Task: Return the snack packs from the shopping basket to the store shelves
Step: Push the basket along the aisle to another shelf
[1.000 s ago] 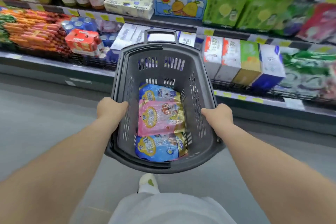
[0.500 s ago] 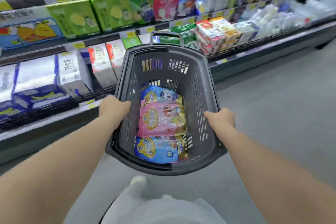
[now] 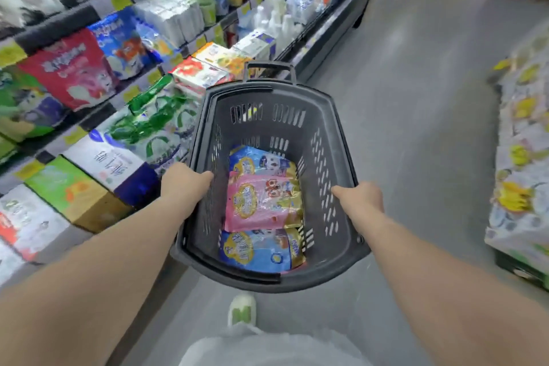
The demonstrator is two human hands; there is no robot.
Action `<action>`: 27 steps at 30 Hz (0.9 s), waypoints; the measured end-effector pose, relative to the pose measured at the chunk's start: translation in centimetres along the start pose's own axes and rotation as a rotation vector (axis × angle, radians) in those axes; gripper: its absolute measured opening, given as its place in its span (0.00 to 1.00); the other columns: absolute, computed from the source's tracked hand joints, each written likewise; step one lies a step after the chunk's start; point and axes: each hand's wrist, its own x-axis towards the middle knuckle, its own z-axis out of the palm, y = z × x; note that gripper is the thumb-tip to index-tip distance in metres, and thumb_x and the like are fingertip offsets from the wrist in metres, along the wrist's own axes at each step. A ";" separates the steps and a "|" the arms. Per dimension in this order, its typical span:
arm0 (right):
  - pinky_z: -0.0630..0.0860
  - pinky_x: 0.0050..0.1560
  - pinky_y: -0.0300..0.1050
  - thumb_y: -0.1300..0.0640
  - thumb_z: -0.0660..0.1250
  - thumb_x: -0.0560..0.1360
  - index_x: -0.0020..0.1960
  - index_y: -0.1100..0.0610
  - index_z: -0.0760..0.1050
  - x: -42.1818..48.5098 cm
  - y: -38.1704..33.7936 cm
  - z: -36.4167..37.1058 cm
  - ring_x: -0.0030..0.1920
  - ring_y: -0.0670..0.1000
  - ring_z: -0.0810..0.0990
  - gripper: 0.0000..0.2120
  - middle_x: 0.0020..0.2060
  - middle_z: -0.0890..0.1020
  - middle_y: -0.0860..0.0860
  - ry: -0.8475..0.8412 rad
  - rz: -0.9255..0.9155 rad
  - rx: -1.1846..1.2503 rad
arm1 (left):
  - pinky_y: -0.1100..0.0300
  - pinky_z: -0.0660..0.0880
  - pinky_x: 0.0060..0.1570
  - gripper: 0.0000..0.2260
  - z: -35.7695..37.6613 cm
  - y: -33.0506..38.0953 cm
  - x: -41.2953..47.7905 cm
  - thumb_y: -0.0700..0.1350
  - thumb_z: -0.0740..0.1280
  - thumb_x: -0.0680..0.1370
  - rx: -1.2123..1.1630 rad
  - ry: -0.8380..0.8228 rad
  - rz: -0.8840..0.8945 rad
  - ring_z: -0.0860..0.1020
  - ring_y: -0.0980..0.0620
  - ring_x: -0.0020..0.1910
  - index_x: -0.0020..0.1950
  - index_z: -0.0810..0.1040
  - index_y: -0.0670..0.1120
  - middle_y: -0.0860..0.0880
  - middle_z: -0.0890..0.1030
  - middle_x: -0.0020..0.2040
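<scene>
0 shelved: three foil snack packs (image 3: 261,202), blue-pink-blue, in dark grey plastic basket (image 3: 261,131); left hand (image 3: 185,184), right hand (image 3: 361,199) curled, gripping side rims

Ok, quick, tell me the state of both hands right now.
The left hand grips the basket by its left rim.
The right hand grips the basket by its right rim.

The basket (image 3: 312,92) sits before me, my left grip (image 3: 184,184) on its left rim, my right grip (image 3: 359,199) on its right rim. Three snack packs (image 3: 261,202) lie in a row inside it. Store shelves (image 3: 89,12) run along my left.
</scene>
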 end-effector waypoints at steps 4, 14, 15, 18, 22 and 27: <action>0.68 0.28 0.41 0.46 0.71 0.68 0.35 0.56 0.71 4.3 -1.9 -1.1 0.27 0.50 0.73 0.15 0.28 0.75 0.51 0.072 0.099 0.087 | 0.62 0.60 0.25 0.18 2.6 6.3 5.4 0.47 0.69 0.71 0.001 -0.089 0.063 0.62 0.50 0.25 0.33 0.61 0.44 0.47 0.63 0.28; 0.71 0.29 0.41 0.48 0.71 0.67 0.46 0.56 0.76 23.7 -5.4 -7.4 0.33 0.53 0.77 0.14 0.35 0.79 0.52 0.145 0.206 0.230 | 0.62 0.61 0.25 0.16 16.1 25.7 16.4 0.46 0.70 0.70 0.014 -0.188 0.231 0.63 0.50 0.26 0.34 0.62 0.44 0.47 0.64 0.30; 0.73 0.32 0.43 0.48 0.71 0.68 0.47 0.57 0.76 25.7 -6.1 -8.3 0.34 0.54 0.78 0.14 0.37 0.80 0.53 0.142 0.212 0.229 | 0.63 0.60 0.24 0.16 17.2 27.9 17.2 0.46 0.70 0.70 0.033 -0.182 0.245 0.64 0.50 0.26 0.35 0.63 0.43 0.48 0.65 0.29; 0.80 0.41 0.49 0.49 0.71 0.68 0.48 0.60 0.77 32.3 -8.7 -11.6 0.38 0.57 0.80 0.16 0.40 0.82 0.56 0.157 0.238 0.246 | 0.63 0.61 0.24 0.15 20.6 35.1 20.1 0.47 0.70 0.70 0.059 -0.190 0.283 0.66 0.51 0.26 0.38 0.66 0.40 0.48 0.67 0.29; 0.77 0.38 0.47 0.49 0.71 0.67 0.49 0.62 0.76 40.5 -12.4 -15.8 0.39 0.59 0.80 0.19 0.41 0.81 0.57 0.194 0.226 0.263 | 0.63 0.62 0.24 0.15 24.1 44.1 23.9 0.49 0.70 0.70 0.039 -0.181 0.320 0.68 0.52 0.28 0.34 0.65 0.45 0.47 0.70 0.31; 0.80 0.41 0.51 0.48 0.71 0.66 0.46 0.59 0.76 51.2 -17.5 -19.2 0.37 0.59 0.80 0.17 0.39 0.81 0.56 0.219 0.220 0.293 | 0.65 0.59 0.22 0.16 29.0 54.2 30.3 0.44 0.69 0.69 -0.003 -0.201 0.353 0.62 0.51 0.24 0.32 0.62 0.44 0.48 0.64 0.26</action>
